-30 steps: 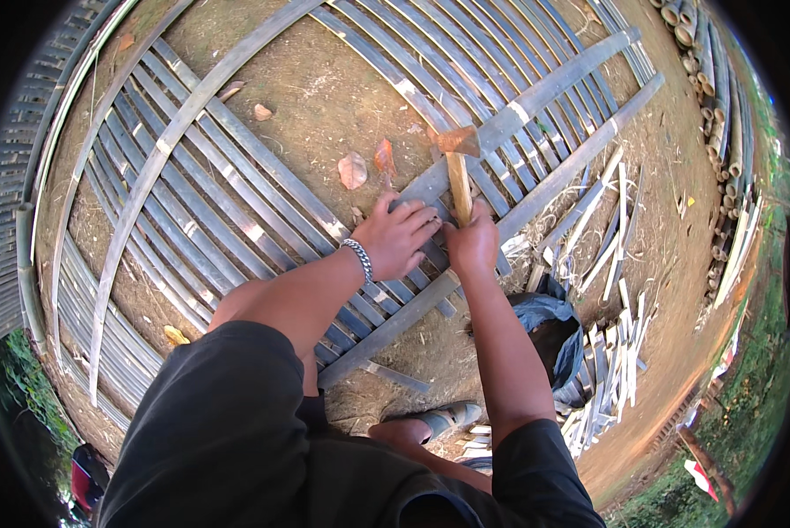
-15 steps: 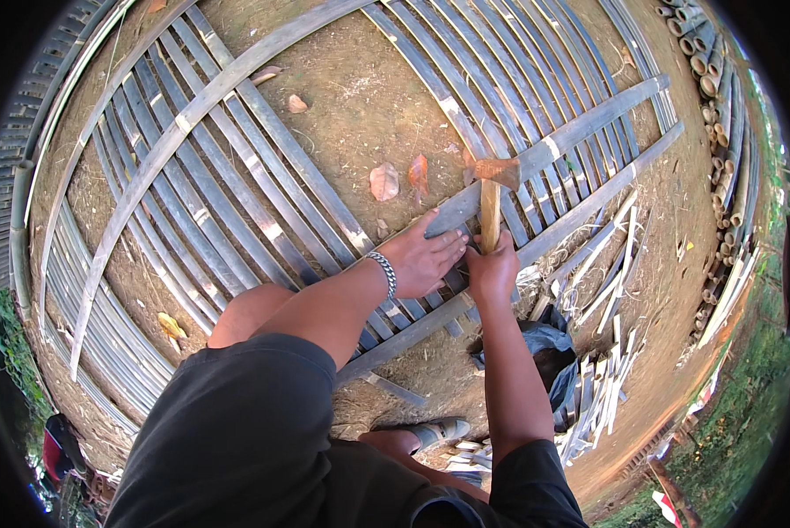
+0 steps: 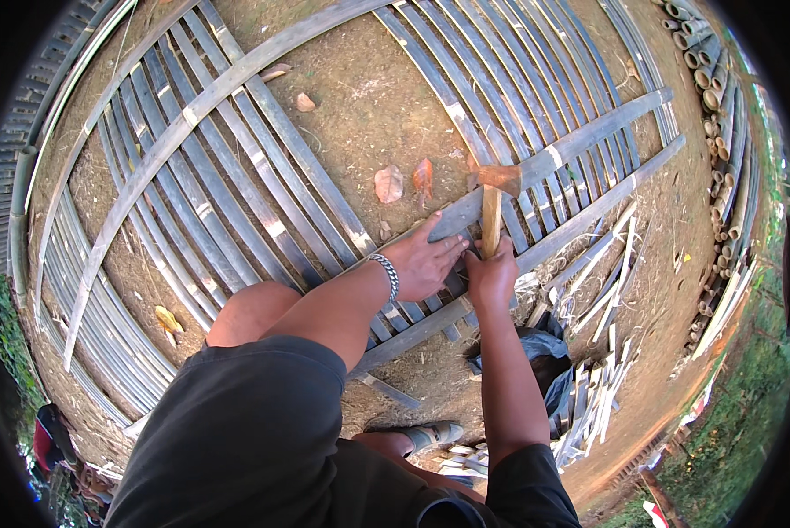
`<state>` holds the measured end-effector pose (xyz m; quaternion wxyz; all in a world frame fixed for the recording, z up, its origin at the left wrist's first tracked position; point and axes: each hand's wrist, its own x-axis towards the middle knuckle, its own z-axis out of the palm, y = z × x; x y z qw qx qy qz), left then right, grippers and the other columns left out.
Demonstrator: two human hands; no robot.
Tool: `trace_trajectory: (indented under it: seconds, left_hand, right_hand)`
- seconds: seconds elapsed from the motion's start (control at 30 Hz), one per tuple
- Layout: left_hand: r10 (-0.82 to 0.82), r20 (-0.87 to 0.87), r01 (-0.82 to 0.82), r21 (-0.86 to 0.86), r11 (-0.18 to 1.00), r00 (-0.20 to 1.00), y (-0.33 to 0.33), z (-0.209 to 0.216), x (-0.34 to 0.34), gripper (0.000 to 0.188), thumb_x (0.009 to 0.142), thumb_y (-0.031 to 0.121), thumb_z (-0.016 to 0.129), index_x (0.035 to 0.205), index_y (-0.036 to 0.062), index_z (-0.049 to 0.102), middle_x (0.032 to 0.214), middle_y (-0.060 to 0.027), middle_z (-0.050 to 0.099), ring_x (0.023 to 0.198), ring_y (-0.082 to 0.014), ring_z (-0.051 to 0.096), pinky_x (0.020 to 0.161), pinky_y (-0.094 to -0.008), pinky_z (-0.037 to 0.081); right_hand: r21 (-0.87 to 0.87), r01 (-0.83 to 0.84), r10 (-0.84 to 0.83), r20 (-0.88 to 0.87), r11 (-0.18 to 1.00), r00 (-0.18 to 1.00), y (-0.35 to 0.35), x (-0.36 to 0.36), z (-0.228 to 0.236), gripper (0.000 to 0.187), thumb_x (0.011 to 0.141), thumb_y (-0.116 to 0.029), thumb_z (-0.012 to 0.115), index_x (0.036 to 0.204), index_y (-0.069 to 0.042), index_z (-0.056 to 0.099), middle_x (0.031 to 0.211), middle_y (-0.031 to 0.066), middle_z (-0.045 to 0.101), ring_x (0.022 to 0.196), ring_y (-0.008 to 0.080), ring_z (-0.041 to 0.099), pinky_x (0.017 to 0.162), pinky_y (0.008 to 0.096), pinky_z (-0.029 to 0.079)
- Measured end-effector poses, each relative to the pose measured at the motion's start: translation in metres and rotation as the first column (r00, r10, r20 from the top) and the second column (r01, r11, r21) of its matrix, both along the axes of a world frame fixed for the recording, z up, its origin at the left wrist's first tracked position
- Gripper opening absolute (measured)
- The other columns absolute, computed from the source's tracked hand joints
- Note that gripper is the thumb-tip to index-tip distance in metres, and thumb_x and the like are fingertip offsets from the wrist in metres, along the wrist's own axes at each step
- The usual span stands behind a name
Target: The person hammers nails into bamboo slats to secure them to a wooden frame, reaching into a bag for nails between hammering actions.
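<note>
My right hand (image 3: 492,280) is wrapped round the wooden handle of a hammer (image 3: 493,220), whose rusty brown head points away from me. The head lies over a long grey bamboo slat (image 3: 462,216) that crosses the narrower strips of a lattice panel. Beside it, my left hand (image 3: 426,267) rests flat across this slat with fingers stretched out and thumb apart; a chain bracelet is on its wrist. A second crosswise slat (image 3: 423,332) runs nearer to me, under the strips. I cannot make out any nail beneath my fingers.
Parallel bamboo strips (image 3: 228,207) spread left, with more strips (image 3: 536,88) at the far right. Bamboo poles (image 3: 720,132) are piled along the right edge. Split offcuts (image 3: 593,405) and a dark plastic bag (image 3: 546,345) lie by my right forearm. Dry leaves (image 3: 389,184) dot the soil.
The whole view has shifted slightly. Both hands keep almost the same place on the slat, and the hammer has barely moved.
</note>
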<state>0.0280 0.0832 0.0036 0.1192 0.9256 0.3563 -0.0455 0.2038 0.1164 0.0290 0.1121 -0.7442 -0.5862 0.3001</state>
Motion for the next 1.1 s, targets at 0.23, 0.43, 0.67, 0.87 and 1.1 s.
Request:
trace_trajectory:
  seconds: [0.23,0.43,0.67,0.87,1.1]
  left_hand:
    - [0.042,0.064,-0.046,0.055,0.997,0.997,-0.006,-0.006,0.002,0.063,0.104,0.049,0.048,0.145,0.0021,0.059,0.162,-0.0103,0.046,0.148,-0.0198,0.041,0.123,-0.0499,0.024]
    - [0.035,0.087,-0.041,0.067,0.997,0.996,-0.005,-0.005,-0.001,0.063,0.101,0.049,0.053,0.141,0.0006,0.061,0.159,-0.0122,0.049,0.145,-0.0212,0.045,0.121,-0.0456,0.027]
    - [0.047,0.098,-0.059,0.122,0.991,0.994,-0.005,-0.004,0.003,0.063,0.1,0.049,0.054,0.139,0.0012,0.063,0.154,-0.0118,0.055,0.143,-0.0219,0.048,0.121,-0.0461,0.027]
    - [0.029,0.048,-0.033,0.082,0.996,0.998,-0.006,-0.007,0.003,0.064,0.101,0.051,0.051,0.14,0.0012,0.062,0.154,-0.0112,0.056,0.143,-0.0206,0.048,0.122,-0.0459,0.026]
    - [0.03,0.023,-0.032,0.119,0.992,0.999,-0.002,-0.004,0.005,0.064,0.103,0.051,0.048,0.142,0.0017,0.061,0.156,-0.0104,0.053,0.145,-0.021,0.046,0.123,-0.0431,0.027]
  right_hand:
    - [0.052,-0.024,0.029,-0.096,0.998,0.995,-0.013,0.01,0.012,0.027,0.089,-0.015,0.077,0.11,-0.003,0.065,0.096,0.0245,0.072,0.093,0.044,0.071,0.079,0.0494,0.054]
    - [0.231,-0.229,0.244,-0.037,0.946,0.969,-0.056,0.037,0.029,0.039,0.1,-0.017,0.064,0.136,-0.006,0.054,0.104,0.0266,0.071,0.092,0.049,0.07,0.077,0.0505,0.055]
    - [0.003,-0.381,0.377,0.145,0.924,0.915,-0.051,0.049,0.016,0.04,0.098,-0.014,0.063,0.136,-0.007,0.053,0.114,0.0259,0.07,0.091,0.0477,0.07,0.075,0.055,0.056]
    - [0.447,-0.45,0.493,0.023,0.773,0.87,-0.056,0.059,0.023,0.041,0.095,-0.008,0.065,0.134,-0.004,0.054,0.106,0.0253,0.07,0.091,0.0475,0.069,0.073,0.0517,0.057]
    - [0.122,-0.426,0.415,0.111,0.896,0.903,-0.032,0.055,0.031,0.04,0.097,-0.014,0.063,0.136,-0.011,0.056,0.112,0.0246,0.07,0.091,0.0474,0.07,0.076,0.0523,0.058]
